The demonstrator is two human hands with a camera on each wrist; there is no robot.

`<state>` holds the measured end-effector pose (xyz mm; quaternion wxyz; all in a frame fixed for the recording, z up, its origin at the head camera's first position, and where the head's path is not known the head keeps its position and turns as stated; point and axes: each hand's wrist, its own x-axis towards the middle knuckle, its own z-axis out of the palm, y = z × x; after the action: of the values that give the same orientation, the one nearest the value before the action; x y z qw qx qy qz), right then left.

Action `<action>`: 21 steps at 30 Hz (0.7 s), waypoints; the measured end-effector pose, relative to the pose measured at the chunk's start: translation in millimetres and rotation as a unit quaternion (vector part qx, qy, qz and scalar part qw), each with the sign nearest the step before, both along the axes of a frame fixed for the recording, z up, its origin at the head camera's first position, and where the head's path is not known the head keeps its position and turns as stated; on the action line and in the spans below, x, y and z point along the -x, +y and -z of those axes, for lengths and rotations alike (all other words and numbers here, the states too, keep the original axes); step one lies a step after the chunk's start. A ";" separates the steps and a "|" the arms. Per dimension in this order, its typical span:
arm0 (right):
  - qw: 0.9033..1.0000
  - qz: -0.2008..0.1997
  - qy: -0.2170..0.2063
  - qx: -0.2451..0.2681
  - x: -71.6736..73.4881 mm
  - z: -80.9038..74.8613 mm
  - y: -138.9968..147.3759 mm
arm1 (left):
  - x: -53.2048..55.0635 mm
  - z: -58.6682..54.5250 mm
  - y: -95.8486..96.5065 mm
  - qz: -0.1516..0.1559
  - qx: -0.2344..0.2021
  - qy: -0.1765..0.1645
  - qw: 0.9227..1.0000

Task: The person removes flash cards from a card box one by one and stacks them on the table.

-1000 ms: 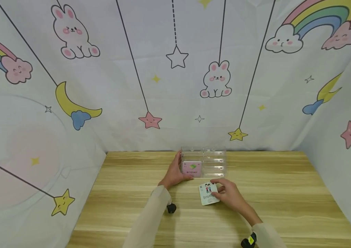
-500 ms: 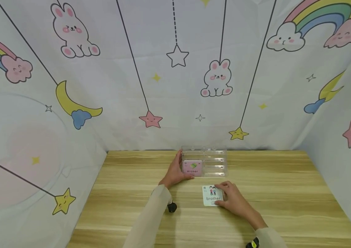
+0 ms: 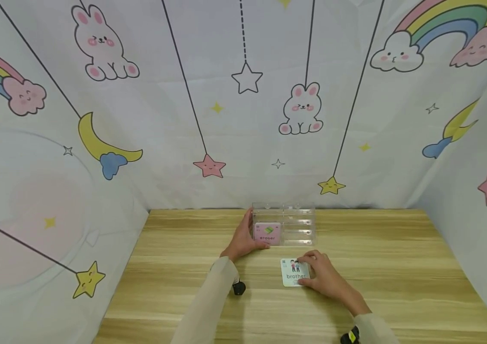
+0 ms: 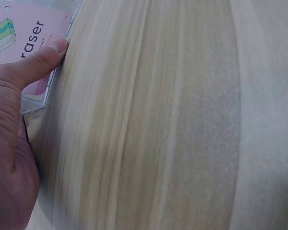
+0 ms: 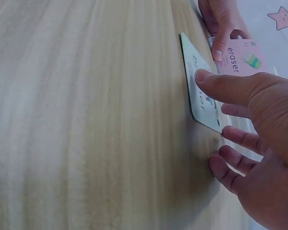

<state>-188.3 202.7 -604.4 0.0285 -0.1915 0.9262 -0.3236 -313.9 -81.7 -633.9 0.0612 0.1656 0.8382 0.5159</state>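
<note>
A clear plastic case (image 3: 298, 227) with divided compartments lies near the back of the table. A pink card (image 3: 267, 231) printed "eraser" sits in its front left compartment. My left hand (image 3: 242, 241) grips the case by its left side, and in the left wrist view the thumb (image 4: 44, 57) lies over the front edge. My right hand (image 3: 328, 278) pinches a pale green flash card (image 3: 288, 273) that reads "brother", in front of the case. From the right wrist, this card (image 5: 201, 108) is tilted, thumb on its printed face. Whether it touches the table, I cannot tell.
The wooden table (image 3: 183, 229) reaches back to a white curtain (image 3: 243, 134) printed with rabbits, stars and rainbows. More white fabric (image 3: 32, 191) closes off both sides. A black wrist camera (image 3: 239, 288) hangs by the left sleeve.
The brother card, first tilted close to the case, moved slightly right and toward me with the right hand and straightened. It barely shifted in the last half second. The left hand stayed on the case.
</note>
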 end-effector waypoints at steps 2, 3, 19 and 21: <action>1.000 0.001 -0.002 0.007 2.7 -1.8 -0.8 | 0.3 0.5 -0.1 0.000 0.003 -0.002 1.000; 1.000 0.001 0.002 0.008 4.4 -2.8 -1.6 | 0.4 0.5 0.0 0.000 0.003 -0.003 1.000; 0.996 -0.012 0.029 0.089 50.3 -24.4 -38.4 | 0.4 0.8 -0.4 0.001 -0.008 0.006 1.000; 0.993 -0.005 0.037 0.108 55.7 -24.1 -41.7 | 0.4 1.6 -0.1 0.002 -0.010 0.009 1.000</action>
<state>-244.1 161.0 -580.3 -0.0250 -0.2095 0.8852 -0.4147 -314.3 -81.8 -635.5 0.0532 0.1727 0.8329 0.5230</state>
